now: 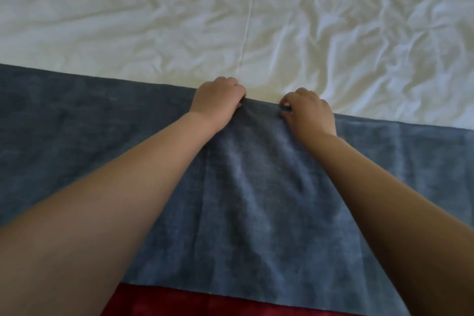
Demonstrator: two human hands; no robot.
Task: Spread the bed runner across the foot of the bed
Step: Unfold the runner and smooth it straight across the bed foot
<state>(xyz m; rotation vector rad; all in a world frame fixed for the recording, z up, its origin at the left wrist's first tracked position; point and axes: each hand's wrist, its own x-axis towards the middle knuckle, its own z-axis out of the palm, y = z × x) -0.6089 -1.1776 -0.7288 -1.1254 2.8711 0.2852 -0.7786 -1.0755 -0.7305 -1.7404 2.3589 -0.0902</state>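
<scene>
A blue-grey bed runner (256, 200) lies as a wide band across the bed, running from the left edge of the view to the right edge. Its far edge meets the wrinkled white sheet (282, 33). My left hand (218, 102) pinches that far edge near the middle, fingers curled over the cloth. My right hand (307, 113) grips the same edge a short way to the right. The fabric between and below the two hands is puckered into soft folds. Both forearms reach over the runner and hide parts of it.
The white sheet covers all the bed beyond the runner and is heavily creased, with one long fold line (246, 28) running away from me. A dark red cloth (205, 303) shows below the runner's near edge.
</scene>
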